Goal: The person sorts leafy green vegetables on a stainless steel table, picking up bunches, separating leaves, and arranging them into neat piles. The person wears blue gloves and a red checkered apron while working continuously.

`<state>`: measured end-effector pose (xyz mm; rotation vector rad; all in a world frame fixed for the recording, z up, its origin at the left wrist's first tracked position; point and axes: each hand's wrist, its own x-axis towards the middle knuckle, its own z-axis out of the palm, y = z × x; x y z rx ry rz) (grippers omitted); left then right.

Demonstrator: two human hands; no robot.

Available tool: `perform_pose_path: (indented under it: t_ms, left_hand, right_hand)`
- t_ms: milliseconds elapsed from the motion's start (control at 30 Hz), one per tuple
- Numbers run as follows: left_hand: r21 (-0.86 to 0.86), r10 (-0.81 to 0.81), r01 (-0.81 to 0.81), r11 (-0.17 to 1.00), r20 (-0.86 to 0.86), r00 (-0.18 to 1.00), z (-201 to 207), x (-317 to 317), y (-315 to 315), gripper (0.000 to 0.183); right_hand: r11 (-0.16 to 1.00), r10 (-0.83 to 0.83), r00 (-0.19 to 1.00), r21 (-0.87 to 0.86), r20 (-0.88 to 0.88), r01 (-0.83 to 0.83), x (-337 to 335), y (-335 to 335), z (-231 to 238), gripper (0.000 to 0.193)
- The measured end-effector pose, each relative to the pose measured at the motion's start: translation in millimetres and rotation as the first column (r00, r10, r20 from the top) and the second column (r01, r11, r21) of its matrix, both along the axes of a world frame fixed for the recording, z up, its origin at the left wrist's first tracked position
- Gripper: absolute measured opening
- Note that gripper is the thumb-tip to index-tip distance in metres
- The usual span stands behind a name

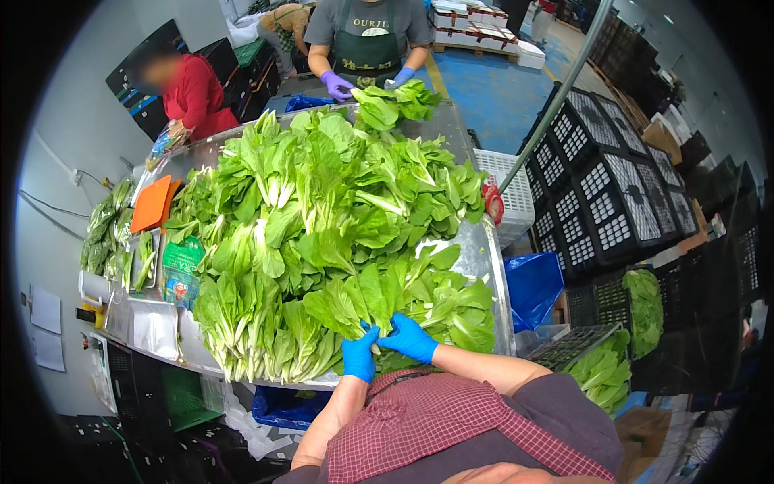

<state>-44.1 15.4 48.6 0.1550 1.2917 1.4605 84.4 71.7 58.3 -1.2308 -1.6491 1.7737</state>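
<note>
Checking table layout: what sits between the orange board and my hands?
In the head view, only heaped leafy greens fill the stretch from the orange board to the left hand and right hand.

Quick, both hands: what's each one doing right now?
Left hand: closed around the base of a leafy green bunch.
Right hand: gripping the same bunch.

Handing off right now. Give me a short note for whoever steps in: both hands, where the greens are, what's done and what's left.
Left hand: blue glove, gripping the stem end of a leafy bunch.
Right hand: blue glove, on the same bunch from the right.
Greens: big loose pile covers the steel table; more in black crates at right.
Done: bagged greens lie at the table's left.
Left: most of the pile is still loose.
</note>
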Motion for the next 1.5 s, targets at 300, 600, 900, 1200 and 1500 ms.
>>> perform_pose_path:
  t_ms: [300,600,900,1200,1500]
  left_hand:
    - [0.082,0.08,-0.086,0.993,0.073,0.994,3,10,15,0.019]
    - [0.055,0.081,-0.085,0.995,0.075,0.994,-2,6,16,0.017]
    - [0.074,0.184,-0.191,0.979,0.089,0.979,25,9,7,0.017]
    - [0.173,0.003,-0.017,0.985,0.078,0.997,22,10,3,0.038]
    - [0.194,-0.019,-0.068,0.979,0.414,0.91,-3,0,-14,0.034]
  right_hand:
    - [0.952,-0.005,0.972,-0.299,-0.237,-0.068,19,15,10,0.041]
    - [0.946,-0.157,0.922,-0.322,-0.354,0.038,11,16,27,0.038]
    - [0.954,-0.194,0.944,-0.275,-0.268,0.118,16,11,19,0.03]
    - [0.949,-0.003,0.998,0.315,0.065,-0.018,12,6,23,0.034]
    - [0.846,0.043,0.982,0.517,0.184,-0.134,4,-5,45,0.03]
